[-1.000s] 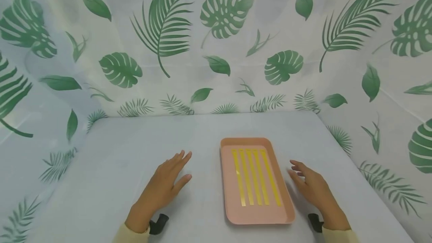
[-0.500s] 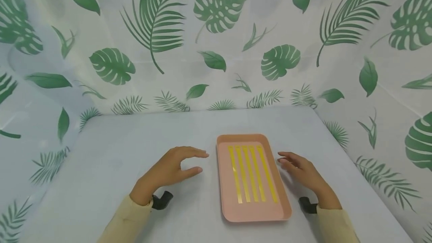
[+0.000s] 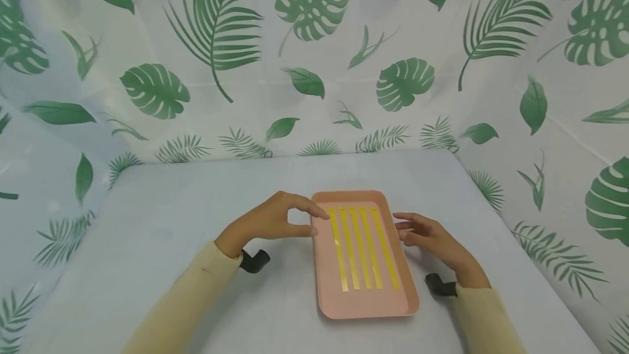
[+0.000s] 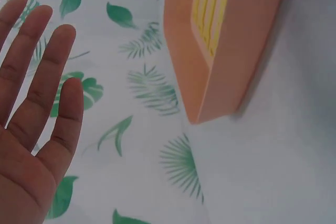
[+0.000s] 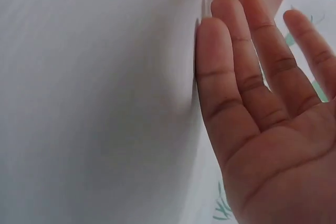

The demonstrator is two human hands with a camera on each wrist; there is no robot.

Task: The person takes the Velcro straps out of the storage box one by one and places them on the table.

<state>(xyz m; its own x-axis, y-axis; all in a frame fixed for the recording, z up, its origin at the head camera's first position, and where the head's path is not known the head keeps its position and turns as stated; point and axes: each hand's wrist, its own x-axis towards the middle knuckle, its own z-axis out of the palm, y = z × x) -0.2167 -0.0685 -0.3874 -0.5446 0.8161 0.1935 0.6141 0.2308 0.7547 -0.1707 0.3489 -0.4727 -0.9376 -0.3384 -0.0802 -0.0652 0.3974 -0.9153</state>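
A shallow pink tray lies on the table, and several thin yellow strips lie lengthwise in it, side by side. My left hand hovers at the tray's upper left rim. Its index finger reaches over the rim to the top of the leftmost strip, with the thumb apart from it. In the left wrist view the fingers look extended, beside the tray wall. My right hand is at the tray's right edge, fingertips near or touching it; contact is unclear. Its fingers are straight in the right wrist view.
White cloth with green leaf prints hangs behind and along both sides of the pale table. A black camera mount sits at the left wrist, another black mount at the right.
My left hand has moved right and forward, from the bare table to over the tray's left rim. The right hand has come closer to the right edge. The view has shifted slightly.
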